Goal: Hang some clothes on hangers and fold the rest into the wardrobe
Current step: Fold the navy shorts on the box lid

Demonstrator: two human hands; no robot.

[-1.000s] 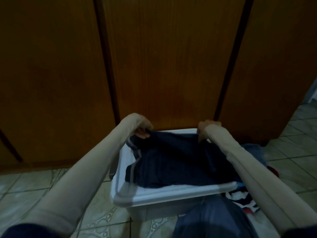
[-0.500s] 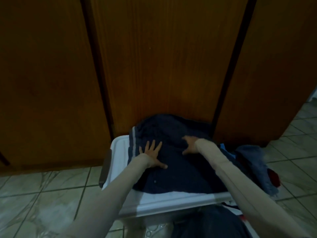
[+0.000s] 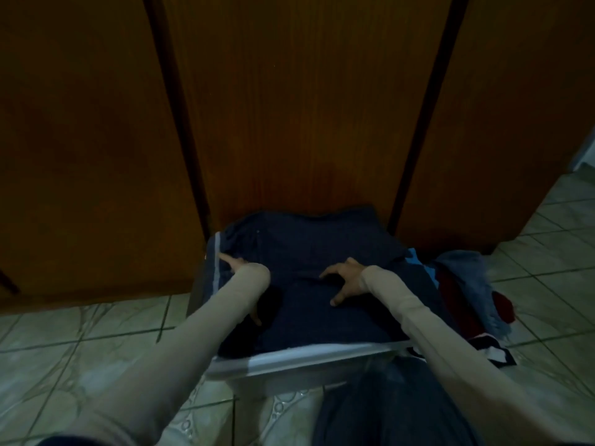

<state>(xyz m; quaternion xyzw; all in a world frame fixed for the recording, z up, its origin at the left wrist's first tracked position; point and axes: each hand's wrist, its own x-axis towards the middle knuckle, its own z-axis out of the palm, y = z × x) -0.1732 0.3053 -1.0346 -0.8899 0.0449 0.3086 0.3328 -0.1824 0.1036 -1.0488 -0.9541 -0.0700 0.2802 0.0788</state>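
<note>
A dark navy garment [image 3: 309,252] lies spread over the top of a white plastic tub [image 3: 289,358] that stands on the tiled floor [image 3: 80,342] right against the closed wooden wardrobe doors [image 3: 299,107]; the cloth covers nearly the whole opening and its far edge reaches the foot of the middle door, while a pale stripe runs along its left side. The left hand [image 3: 236,265] rests at that left edge by the stripe, most of it hidden behind its own beige sleeve [image 3: 199,323], so I cannot tell whether its fingers grip the cloth or only lie on it. The right hand [image 3: 344,278] sits near the middle of the garment with fingers spread and bent, their tips pressing down on the fabric at a fold line, not closed around anything. Just to the right of the tub a heap of other clothes [image 3: 463,284] lies on the floor, with blue, grey-blue and dark red pieces and a striped piece near the tub's front right corner. The person's dark trouser leg [image 3: 386,407] shows at the bottom, just in front of the tub
</note>
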